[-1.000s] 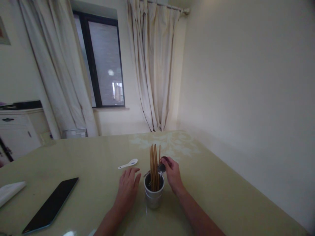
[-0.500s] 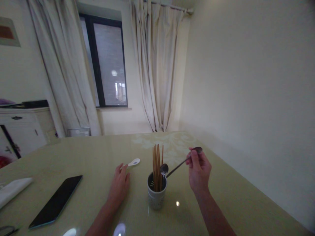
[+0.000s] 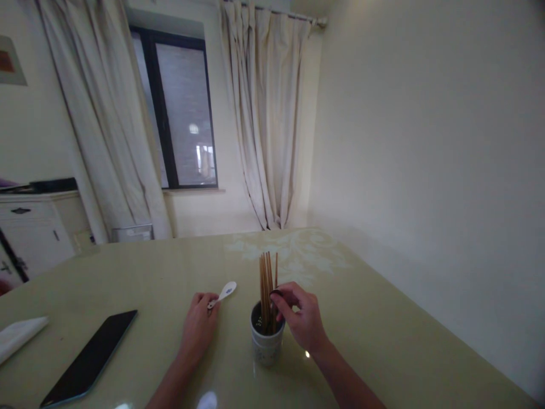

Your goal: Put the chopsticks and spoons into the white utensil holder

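Observation:
A white ceramic spoon point(image 3: 227, 290) with a small blue mark lies at a slant above the table, its handle in the fingers of my left hand point(image 3: 201, 321). Over the rim of a pale patterned utensil cup point(image 3: 267, 347), my right hand point(image 3: 304, 318) pinches a dark metal spoon near its bowl point(image 3: 276, 291). The spoon's lower part is hidden by my fingers and the cup. Several wooden chopsticks point(image 3: 265, 295) stand upright in the cup, right beside my right fingertips. The second metal spoon is hard to make out behind my hand.
A black tablet or large phone point(image 3: 91, 358) rests on the glossy table point(image 3: 170, 267) to the left, with a white folded item point(image 3: 21, 335) beyond it. A plain wall point(image 3: 426, 170) runs along the table's right side. Curtains point(image 3: 272, 113) hang at the back.
My right hand has moved left and down to the cup, bringing the long metal spoon from beside it to its opening. My left fingers have closed round the white spoon's handle, and its bowl tilts up more.

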Tool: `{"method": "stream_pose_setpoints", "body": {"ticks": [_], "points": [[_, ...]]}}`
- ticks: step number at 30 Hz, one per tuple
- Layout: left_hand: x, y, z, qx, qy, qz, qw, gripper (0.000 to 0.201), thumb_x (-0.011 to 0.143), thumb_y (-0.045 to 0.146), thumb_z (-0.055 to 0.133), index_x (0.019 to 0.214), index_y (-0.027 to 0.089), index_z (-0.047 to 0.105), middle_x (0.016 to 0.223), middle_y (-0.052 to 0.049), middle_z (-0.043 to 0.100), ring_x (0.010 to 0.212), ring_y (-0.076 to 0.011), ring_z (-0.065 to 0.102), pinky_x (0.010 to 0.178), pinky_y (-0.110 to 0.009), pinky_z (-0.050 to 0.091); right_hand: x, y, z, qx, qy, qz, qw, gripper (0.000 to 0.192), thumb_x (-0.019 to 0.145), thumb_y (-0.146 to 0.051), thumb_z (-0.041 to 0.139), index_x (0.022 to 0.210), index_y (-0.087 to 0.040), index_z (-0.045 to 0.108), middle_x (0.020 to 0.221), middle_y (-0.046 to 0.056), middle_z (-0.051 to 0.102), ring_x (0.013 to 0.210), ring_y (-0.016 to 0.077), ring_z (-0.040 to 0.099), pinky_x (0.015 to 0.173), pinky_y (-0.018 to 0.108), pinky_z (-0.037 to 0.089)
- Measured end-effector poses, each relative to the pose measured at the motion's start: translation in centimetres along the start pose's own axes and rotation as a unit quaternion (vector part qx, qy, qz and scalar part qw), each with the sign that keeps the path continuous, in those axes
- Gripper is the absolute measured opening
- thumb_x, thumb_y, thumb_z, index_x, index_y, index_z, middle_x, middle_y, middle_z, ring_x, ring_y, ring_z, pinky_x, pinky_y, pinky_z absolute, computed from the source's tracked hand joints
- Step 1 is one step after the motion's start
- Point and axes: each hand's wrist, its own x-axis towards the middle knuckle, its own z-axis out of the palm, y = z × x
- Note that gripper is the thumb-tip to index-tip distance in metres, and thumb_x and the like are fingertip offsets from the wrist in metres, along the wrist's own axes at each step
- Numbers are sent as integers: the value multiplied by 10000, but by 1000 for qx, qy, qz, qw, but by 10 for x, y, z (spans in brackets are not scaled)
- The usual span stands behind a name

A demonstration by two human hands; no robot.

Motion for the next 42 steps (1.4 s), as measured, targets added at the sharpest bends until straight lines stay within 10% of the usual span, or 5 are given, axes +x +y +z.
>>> {"method": "stream_pose_setpoints", "body": {"ticks": [14,22,26,30,42], "points": [[4,12,-17,-139,-37,-131,981,286,852,344,570,1045,193,717,1041,-92,824,865,-241,787,812,-363,624,1,7,-1,-105,23,-133,985,203,1026,-339,657,1113,-242,813,897,68,780,727,192,689,674,285,554],[2,30,-24,-409,-35,-279,868,154,858,134,654,982,200,717,993,-73,807,937,-189,796,952,-345,647,-4,17,2,-77,6,-73,994,231,1024,-394,645,1116,-229,779,772,30,759,661,186,696,636,263,558],[-4,44,-29,-486,-64,-250,835,458,824,192,761,1264,232,643,1226,-101,781,1121,-225,773,1033,-377,628,-4,15,2,-79,-7,-88,993,274,1048,-392,600,1139,-227,800,673,7,706,564,167,627,599,266,524],[-12,62,-35,-476,-56,-165,862,742,705,425,880,1343,229,555,1321,-140,746,1130,-298,771,999,-443,634,-3,14,3,-88,-7,-88,992,279,1049,-376,593,1099,-223,820,669,18,718,572,178,630,611,277,520],[-53,114,-27,-393,-18,-22,919,490,875,674,699,984,196,699,891,-81,820,848,-262,787,788,-366,652,-4,8,7,-86,-7,-60,994,292,1057,-392,579,1025,-209,804,847,49,801,711,196,708,675,260,517]]}}
